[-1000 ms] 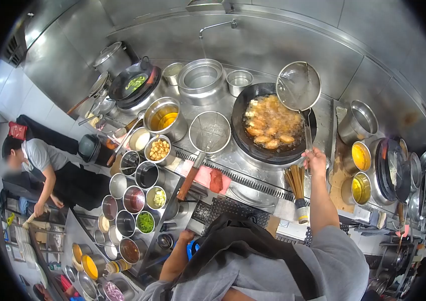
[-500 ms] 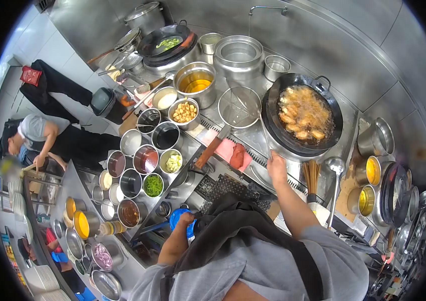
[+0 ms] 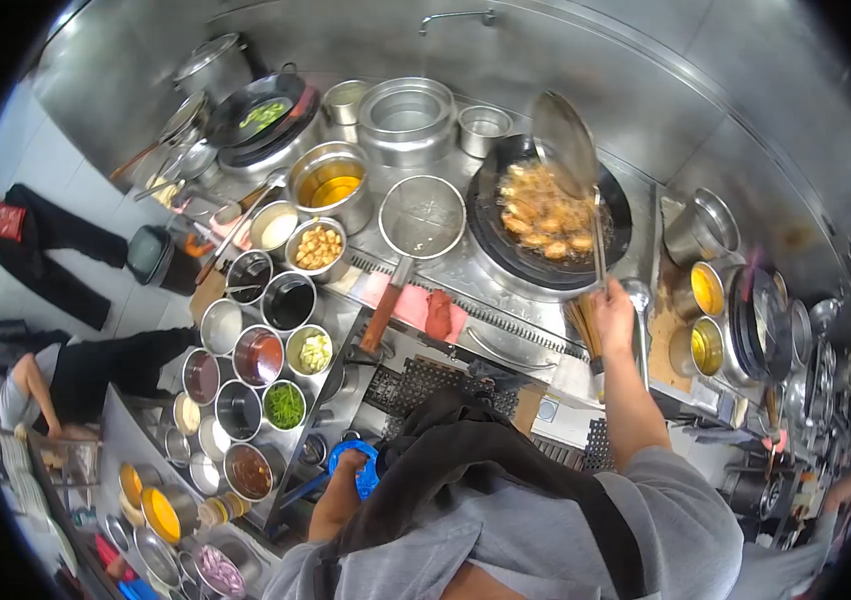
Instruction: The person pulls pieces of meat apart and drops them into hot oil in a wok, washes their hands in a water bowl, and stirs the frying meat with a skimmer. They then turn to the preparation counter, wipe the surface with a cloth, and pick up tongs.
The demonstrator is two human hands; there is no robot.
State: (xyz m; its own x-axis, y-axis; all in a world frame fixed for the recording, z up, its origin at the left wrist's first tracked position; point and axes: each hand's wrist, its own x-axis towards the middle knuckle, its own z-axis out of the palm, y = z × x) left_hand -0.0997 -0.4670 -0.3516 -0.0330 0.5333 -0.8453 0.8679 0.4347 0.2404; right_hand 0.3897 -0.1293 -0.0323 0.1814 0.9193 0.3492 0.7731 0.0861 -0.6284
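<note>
Golden lumps [image 3: 545,215] are fried, round metal strainer [image 3: 562,145] gripped by right hand [image 3: 615,308] (left hand [image 3: 351,461]: grip unclear); steadiness seems needed.

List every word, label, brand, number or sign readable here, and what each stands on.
No legible text anywhere.
Red flat item on black cloth, far left: any markings too blurred.
Yellowish bottle-like containers, lower left: any lettering too small.
Long-handled metal strainer in the right hand: none visible.

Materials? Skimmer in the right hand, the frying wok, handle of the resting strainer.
Skimmer: metal, probably steel; silvery-grey sheen, blur hides finer detail. Wok: likely iron or carbon steel; dark, blackened surface. Strainer handle: apparently wood; reddish-brown, fairly matte.
</note>
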